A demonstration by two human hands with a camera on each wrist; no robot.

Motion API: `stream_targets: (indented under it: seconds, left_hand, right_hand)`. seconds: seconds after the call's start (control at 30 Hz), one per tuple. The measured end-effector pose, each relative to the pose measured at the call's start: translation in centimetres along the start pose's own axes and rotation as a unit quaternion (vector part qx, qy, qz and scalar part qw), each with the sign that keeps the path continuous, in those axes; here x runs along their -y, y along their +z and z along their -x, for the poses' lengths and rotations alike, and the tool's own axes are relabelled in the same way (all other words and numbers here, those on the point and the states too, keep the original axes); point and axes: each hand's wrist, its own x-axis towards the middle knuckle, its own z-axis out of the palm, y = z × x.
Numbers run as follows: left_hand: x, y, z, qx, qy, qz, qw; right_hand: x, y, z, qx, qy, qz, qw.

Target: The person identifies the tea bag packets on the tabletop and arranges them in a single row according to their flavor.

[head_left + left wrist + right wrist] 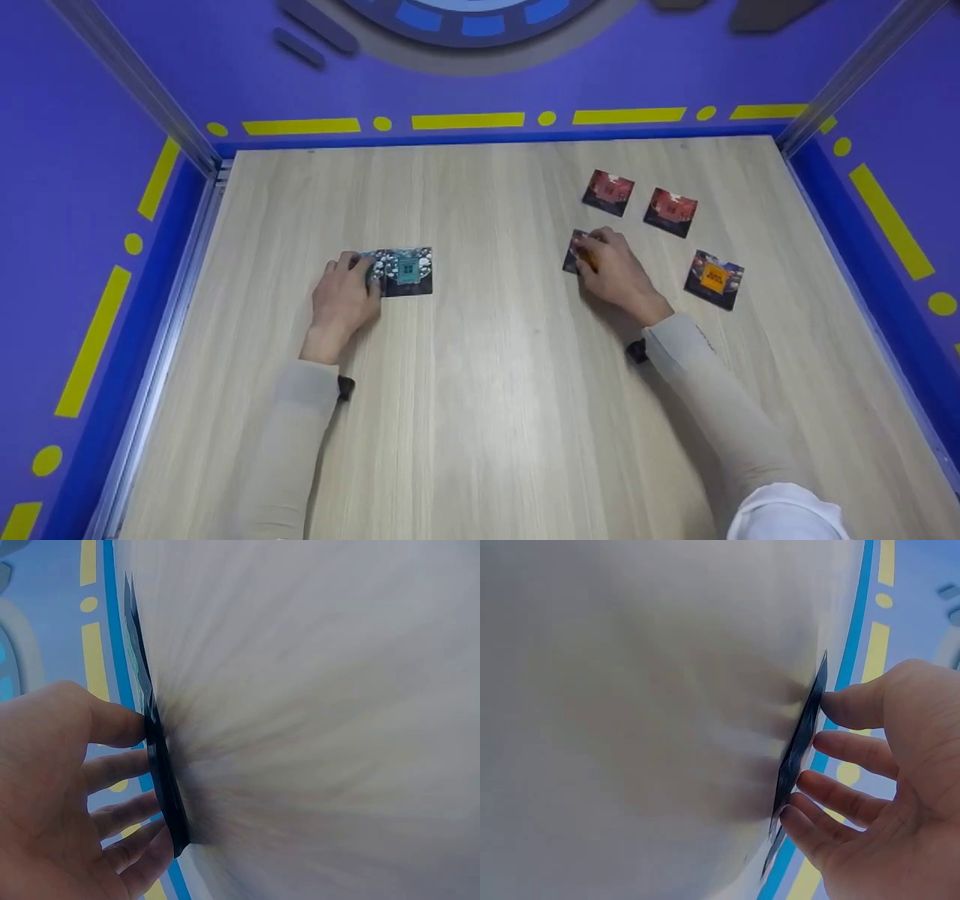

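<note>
On the left side of the table, my left hand (345, 294) grips a flat square teal-and-black packet, mostly hidden under the fingers. Its dark edge (169, 780) shows beneath the thumb and fingertips in the left wrist view. A matching teal packet (409, 271) lies flat against its right side. Farther right, my right hand (619, 274) holds an orange-and-dark packet (571, 255) from above, thumb and fingers spread over it. In the right wrist view this packet (801, 739) appears as a dark, slightly bent sheet under the fingertips; whether it touches the table I cannot tell.
Two red packets (609, 193) (671, 212) lie beyond the right hand, near the back. Another orange packet (715, 280) rests to its right. Blue panels (480, 94) with yellow marks stand around the wooden table (487, 420) at the back and sides.
</note>
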Motion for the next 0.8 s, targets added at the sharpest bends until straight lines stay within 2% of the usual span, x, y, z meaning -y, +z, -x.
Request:
stream_targets:
  seconds: [0.5,0.8]
  left_hand:
    - [0.0,0.1,0.1,-0.008,0.003,0.003,1.0000]
    - [0.0,0.1,0.0,0.001,-0.004,0.004,1.0000]
  right_hand:
    - [4.6,2.7,-1.7,0.015,-0.055,0.024,0.9980]
    - [7.2,4.1,-2.6,0.035,-0.079,0.025,0.9959]
